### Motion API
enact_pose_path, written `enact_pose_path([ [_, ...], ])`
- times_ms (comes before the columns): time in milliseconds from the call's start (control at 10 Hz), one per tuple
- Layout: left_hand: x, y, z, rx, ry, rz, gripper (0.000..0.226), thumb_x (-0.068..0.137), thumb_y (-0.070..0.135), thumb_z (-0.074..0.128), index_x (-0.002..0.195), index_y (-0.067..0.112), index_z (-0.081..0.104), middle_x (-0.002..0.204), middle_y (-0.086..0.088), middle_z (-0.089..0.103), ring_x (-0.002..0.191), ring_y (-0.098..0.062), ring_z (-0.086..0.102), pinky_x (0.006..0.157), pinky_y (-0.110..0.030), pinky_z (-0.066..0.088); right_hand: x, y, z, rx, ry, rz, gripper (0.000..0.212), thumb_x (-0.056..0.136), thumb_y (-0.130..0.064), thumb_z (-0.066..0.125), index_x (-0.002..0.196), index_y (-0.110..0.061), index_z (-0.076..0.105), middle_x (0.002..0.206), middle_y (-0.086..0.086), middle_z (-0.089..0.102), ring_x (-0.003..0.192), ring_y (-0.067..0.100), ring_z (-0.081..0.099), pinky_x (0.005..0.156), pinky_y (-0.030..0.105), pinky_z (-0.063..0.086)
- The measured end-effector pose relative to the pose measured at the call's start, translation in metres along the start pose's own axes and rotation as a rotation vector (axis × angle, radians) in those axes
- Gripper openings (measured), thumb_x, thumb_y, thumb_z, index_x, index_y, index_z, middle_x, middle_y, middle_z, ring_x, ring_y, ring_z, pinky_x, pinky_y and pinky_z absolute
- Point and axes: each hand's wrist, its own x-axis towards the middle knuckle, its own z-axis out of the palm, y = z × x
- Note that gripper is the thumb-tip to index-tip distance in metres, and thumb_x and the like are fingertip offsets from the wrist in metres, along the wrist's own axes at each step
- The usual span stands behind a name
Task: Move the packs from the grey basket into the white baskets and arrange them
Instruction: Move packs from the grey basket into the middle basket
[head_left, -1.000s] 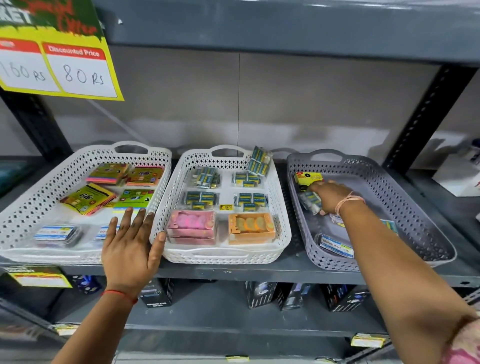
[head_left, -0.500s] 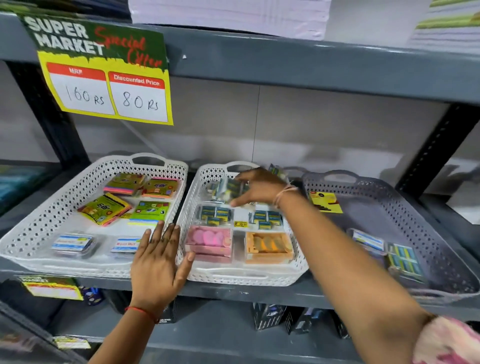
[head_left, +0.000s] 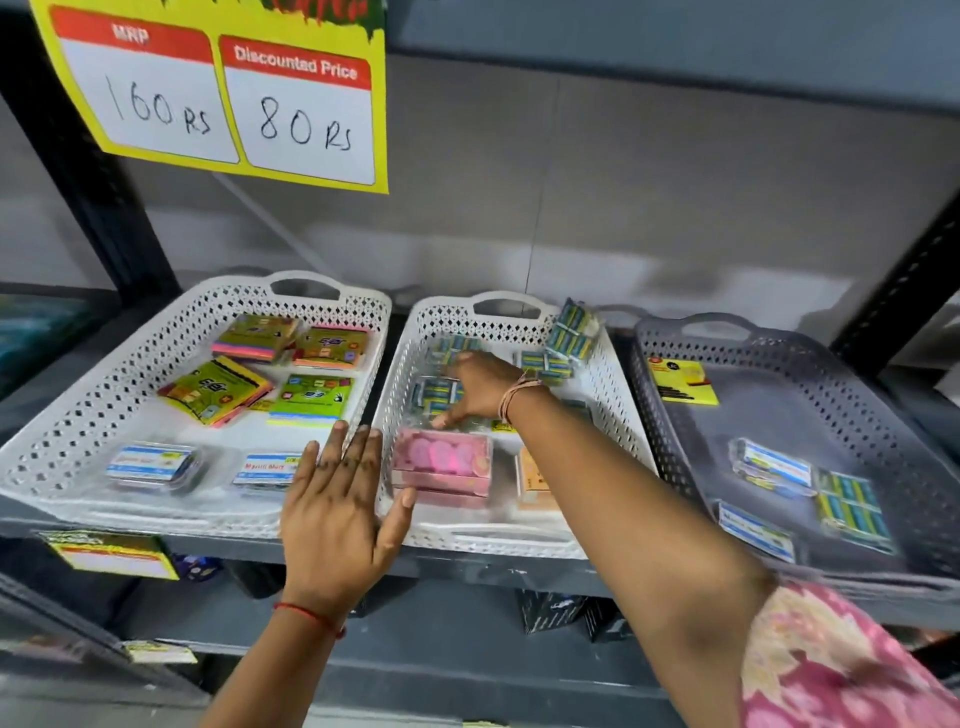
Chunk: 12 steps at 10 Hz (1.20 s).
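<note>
The grey basket (head_left: 655, 415) stands at the right of the shelf. It holds a yellow pack (head_left: 680, 382), two white-and-blue packs (head_left: 774, 462) and a blue-green pack (head_left: 852, 509). My right hand (head_left: 480, 387) reaches into the middle white basket (head_left: 506, 304), its thumb and fingers around a blue-green pack (head_left: 436, 389) among other such packs. A pink box (head_left: 441, 462) lies just in front of it. My left hand (head_left: 343, 509) lies flat and open on the front rims between the middle basket and the left white basket (head_left: 52, 441).
The left white basket holds green-yellow packs (head_left: 213, 387) at the back and white-and-blue packs (head_left: 150, 462) in front. One blue-green pack (head_left: 571, 330) leans on the middle basket's far right rim. A yellow price sign (head_left: 234, 93) hangs above. Dark boxes (head_left: 550, 608) stand on the shelf below.
My right hand took a blue-green pack out of the grey basket, carried it left into the middle white basket, and now has come down onto the near row. The left hand stayed put.
</note>
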Motion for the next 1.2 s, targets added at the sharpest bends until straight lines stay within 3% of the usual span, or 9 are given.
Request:
enact_pose_path([
  [100,-0.001,0.005,-0.005,-0.014,0.001,-0.009,0.078,0.092,0.055,0.012,0.121,-0.003,0.056,0.124,-0.021,0.058,0.13,-0.034,0.038,0.114,-0.036,0.007,-0.032,0.007,-0.009,0.062,0.15,-0.03,0.087,0.078,-0.045,0.067,0.146,-0.011,0.025,0.157,0.009,0.021,0.144,0.025,0.021,0.119,0.034,0.021],
  [200,-0.006,0.028,-0.007,-0.056,-0.006,0.057,0.077,0.092,0.056,0.014,0.126,-0.002,0.051,0.133,-0.02,0.051,0.136,-0.03,0.022,0.116,-0.036,-0.001,-0.077,0.031,-0.01,0.126,0.342,0.014,0.082,0.083,-0.041,0.063,0.147,-0.012,0.021,0.159,0.006,0.012,0.147,0.023,0.009,0.119,0.031,0.01],
  [400,-0.008,0.091,-0.001,-0.113,-0.038,0.22,0.076,0.093,0.055,0.015,0.12,-0.002,0.056,0.124,-0.02,0.059,0.132,-0.03,0.034,0.115,-0.034,0.005,-0.181,0.107,-0.013,0.172,0.499,0.309,0.068,0.087,-0.033,0.06,0.144,-0.009,0.031,0.157,0.012,0.018,0.146,0.028,0.014,0.118,0.035,0.016],
  [500,-0.006,0.098,0.001,-0.102,-0.049,0.219,0.078,0.093,0.055,0.013,0.117,-0.004,0.058,0.121,-0.022,0.061,0.127,-0.036,0.041,0.113,-0.037,0.007,-0.214,0.165,-0.015,0.178,0.47,0.681,0.054,0.085,-0.032,0.056,0.13,-0.003,0.05,0.143,0.018,0.045,0.131,0.03,0.044,0.105,0.037,0.039],
  [600,-0.007,0.098,0.002,-0.11,-0.029,0.215,0.077,0.093,0.055,0.014,0.118,-0.003,0.058,0.118,-0.022,0.062,0.126,-0.034,0.043,0.115,-0.034,0.005,-0.228,0.208,-0.012,0.173,0.255,0.981,0.042,0.083,-0.024,0.056,0.118,-0.002,0.058,0.128,0.019,0.06,0.119,0.031,0.056,0.098,0.037,0.046],
  [800,-0.008,0.099,0.003,-0.129,0.022,0.207,0.076,0.094,0.055,0.014,0.116,-0.003,0.058,0.115,-0.024,0.064,0.124,-0.032,0.042,0.115,-0.032,0.005,-0.176,0.355,0.062,0.132,0.061,1.113,0.053,0.054,-0.039,0.065,0.1,-0.013,0.069,0.112,0.011,0.069,0.104,0.03,0.063,0.093,0.043,0.05],
  [1000,-0.009,0.097,0.002,-0.133,0.017,0.195,0.076,0.094,0.054,0.015,0.117,-0.003,0.058,0.115,-0.023,0.063,0.125,-0.036,0.042,0.115,-0.032,0.005,-0.22,0.245,0.017,0.202,0.172,1.137,0.04,0.074,-0.031,0.068,0.105,-0.007,0.064,0.11,0.012,0.066,0.11,0.03,0.061,0.097,0.039,0.05],
  [1100,-0.009,0.097,-0.002,-0.159,-0.014,0.184,0.075,0.094,0.055,0.014,0.119,-0.002,0.057,0.118,-0.022,0.062,0.126,-0.036,0.04,0.115,-0.028,0.003,-0.231,0.217,-0.002,-0.065,0.275,1.209,0.037,0.08,-0.033,0.062,0.111,-0.011,0.062,0.115,0.01,0.065,0.11,0.029,0.06,0.089,0.034,0.049],
  [1200,-0.008,0.091,-0.004,-0.152,-0.038,0.176,0.075,0.094,0.054,0.013,0.122,-0.001,0.055,0.122,-0.021,0.061,0.126,-0.037,0.043,0.114,-0.029,0.005,-0.233,0.194,-0.026,-0.162,0.565,1.147,0.045,0.079,-0.018,0.061,0.12,-0.004,0.051,0.122,0.023,0.058,0.116,0.038,0.051,0.092,0.039,0.046],
])
